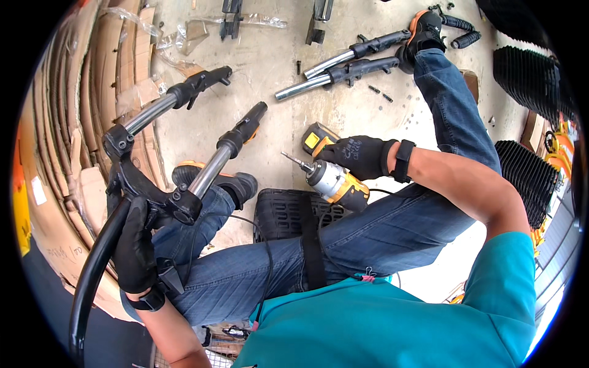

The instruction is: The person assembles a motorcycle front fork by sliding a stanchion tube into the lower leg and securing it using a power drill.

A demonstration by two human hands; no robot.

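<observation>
My black-gloved left hand [134, 245] is closed on a fork assembly [156, 197], where a black bent tube [91, 277] meets the yoke. Two chrome-and-black fork legs [210, 169] rise from the yoke toward the upper part of the view. My black-gloved right hand [353, 158] grips a yellow-and-silver cordless impact driver [334, 187] by its handle; its bit points left toward the nearer fork leg, apart from it. The driver's battery [316, 138] shows just beyond my fingers.
Cardboard sheets [83, 92] are piled at left. Loose fork legs [343, 76], bolts [380, 93] and plastic scraps lie on the concrete floor [257, 61]. Stacked black ribbed parts [524, 80] line the right. A black slotted mat [276, 214] is under my leg.
</observation>
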